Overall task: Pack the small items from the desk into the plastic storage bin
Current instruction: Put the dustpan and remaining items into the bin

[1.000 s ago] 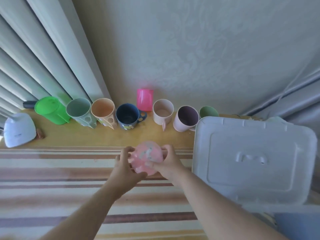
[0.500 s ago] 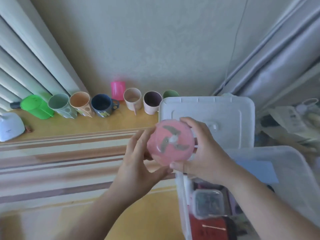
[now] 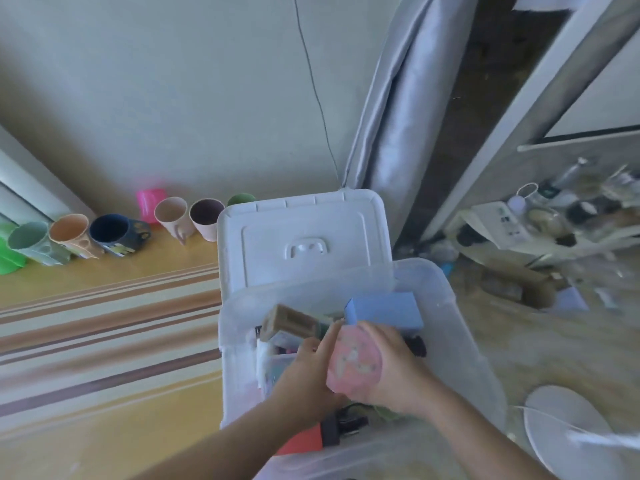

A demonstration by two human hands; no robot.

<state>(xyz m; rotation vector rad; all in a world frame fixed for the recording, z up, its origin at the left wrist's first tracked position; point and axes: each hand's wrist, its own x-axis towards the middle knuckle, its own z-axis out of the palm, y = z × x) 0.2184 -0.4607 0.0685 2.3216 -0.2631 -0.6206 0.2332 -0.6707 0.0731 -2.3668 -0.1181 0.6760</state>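
Note:
Both hands hold a round pink item [image 3: 355, 363] with pale markings, low inside the clear plastic storage bin [image 3: 460, 327]. My left hand [image 3: 308, 370] grips its left side and my right hand [image 3: 398, 368] wraps its right side. Under and around it the bin holds a light blue box [image 3: 384, 310], a brown box [image 3: 287, 322], a red item [image 3: 304, 441] and a black cable. The bin's white lid [image 3: 304, 244] lies just behind the bin on the desk.
A row of cups stands along the wall on the wooden desk: green, grey-green [image 3: 27, 242], orange [image 3: 69, 233], dark blue [image 3: 114, 233], pink [image 3: 150, 200], beige [image 3: 171, 214], mauve [image 3: 206, 216]. A striped cloth [image 3: 104, 327] covers the desk. Right: cluttered shelf, white round object [image 3: 571, 431].
Both hands carried the pink item from above the striped cloth rightward and down into the bin. The view swung right with them, bringing the open bin into sight.

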